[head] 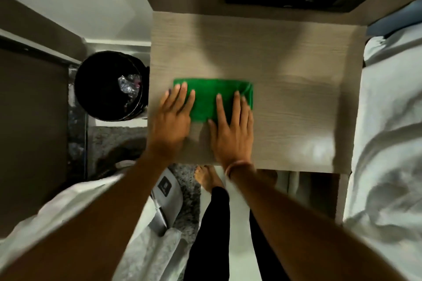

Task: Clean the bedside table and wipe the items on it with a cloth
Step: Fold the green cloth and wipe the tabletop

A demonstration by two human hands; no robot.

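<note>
Bin: a black waste bin (109,85) stands on the floor well off to the left of the left fingers, with crumpled clear wrapping inside; it plays no part in the wiping.

Left hand: the left hand (173,113) lies flat, fingers (183,91) spread wide and resting on the cloth's left end, gripping nothing. The palm sits on bare wood just off the near edge of the cloth.

Cloth: the green cloth (205,98) lies folded into a flat rectangle directly under both sets of fingertips, toward the left half of the counter. It looks soft, light and limp, so I judge it would slide easily under flat pressure and bunch up if pushed from one edge only.

Where to hold: pressing down with flat palms suits wiping; to lift it, pinching a folded edge or corner between the two hands would keep the folds together.

Right hand: the right hand (233,130) is flat too, fingers (237,107) fairly wide, laid over the cloth's right end, closing on nothing.

Counter: the pale wood-grain counter (296,98) stretches bare to the right of the right fingers; no items show on it.

Bed: white bedding (388,143) lies beyond the counter, far right of the right fingers.
</note>
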